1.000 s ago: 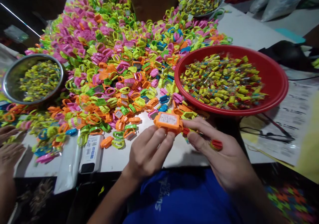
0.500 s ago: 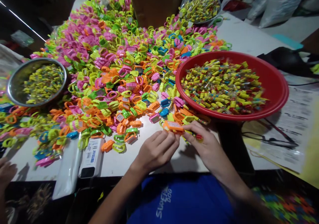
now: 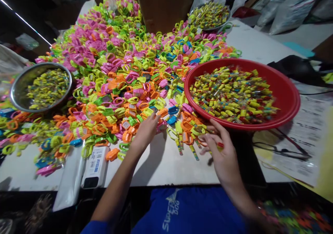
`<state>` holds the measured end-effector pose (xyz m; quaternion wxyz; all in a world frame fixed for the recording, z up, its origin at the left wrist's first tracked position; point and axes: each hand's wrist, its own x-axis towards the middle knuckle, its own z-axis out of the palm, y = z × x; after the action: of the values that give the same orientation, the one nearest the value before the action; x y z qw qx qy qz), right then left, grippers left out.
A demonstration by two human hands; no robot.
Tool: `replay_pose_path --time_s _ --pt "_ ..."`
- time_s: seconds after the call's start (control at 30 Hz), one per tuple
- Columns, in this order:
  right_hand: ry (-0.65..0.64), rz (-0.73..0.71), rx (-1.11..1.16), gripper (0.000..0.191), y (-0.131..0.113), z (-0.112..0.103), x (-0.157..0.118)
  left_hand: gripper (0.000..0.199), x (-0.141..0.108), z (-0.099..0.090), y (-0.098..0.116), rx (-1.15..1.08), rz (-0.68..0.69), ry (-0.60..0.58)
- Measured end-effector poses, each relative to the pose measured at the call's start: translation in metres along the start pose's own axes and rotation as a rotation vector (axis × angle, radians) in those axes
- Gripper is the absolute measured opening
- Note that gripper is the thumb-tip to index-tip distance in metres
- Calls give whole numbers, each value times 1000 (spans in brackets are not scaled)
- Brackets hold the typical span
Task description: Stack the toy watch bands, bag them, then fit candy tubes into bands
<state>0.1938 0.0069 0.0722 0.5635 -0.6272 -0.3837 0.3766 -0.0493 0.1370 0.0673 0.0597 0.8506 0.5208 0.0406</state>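
Note:
My left hand (image 3: 146, 130) reaches over the near edge of a heap of plastic toy watches (image 3: 114, 84), fingers stretched out beside an orange toy watch (image 3: 162, 112); its fingertips are partly hidden. Close to the red basin, my right hand (image 3: 222, 145) is half curled and slightly blurred. A small wrapped candy roll (image 3: 220, 145), red and yellow, shows between its fingers. On the white table between the hands lies a cluster of orange and yellow toy watches (image 3: 187, 136), some with candy rolls sticking out toward me.
A red basin (image 3: 288, 88) of wrapped candy rolls stands at right, a steel bowl (image 3: 15, 97) at left. A white box (image 3: 95, 166) and clear plastic bags (image 3: 68, 178) lie front left. Behind the heap stands a cardboard box (image 3: 166, 8). Glasses (image 3: 283, 149) rest on papers at right.
The orange toy watch held between both hands has left them. My left hand has moved up and left to the heap; my right hand has shifted right. Another person's hand has left the left edge.

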Motion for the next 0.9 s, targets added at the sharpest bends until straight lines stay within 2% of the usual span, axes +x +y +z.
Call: replay_pose_path --time_s 0.07,0.13,0.23,0.3,0.47,0.57,0.67,0.77,0.9 --pt "-29 41 -43 51 3 0 -13 32 0 0 1 5 -31 21" --pt "-184 108 -118 44 6 0 -23 29 -4 -5 7 -67 -67 123" --pt "-465 196 -205 41 5 3 -30 38 -19 -23 27 -401 -40 376" --pt "-557 241 -151 42 -3 5 -32 41 -34 -35 46 -658 49 460" --pt "-529 324 193 52 -35 5 -34 36 -64 -47 87 -1074 181 518" --pt "-515 297 309 48 -50 3 -33 36 -69 -44 98 -1178 218 574" --pt "-496 322 376 47 -57 2 -32 37 -70 -44 100 -1233 265 554" --pt "-471 316 348 42 -60 0 -32 36 -71 -48 98 -1138 285 565" --pt "-420 161 157 42 -67 -6 -34 41 -77 -59 97 -795 268 605"
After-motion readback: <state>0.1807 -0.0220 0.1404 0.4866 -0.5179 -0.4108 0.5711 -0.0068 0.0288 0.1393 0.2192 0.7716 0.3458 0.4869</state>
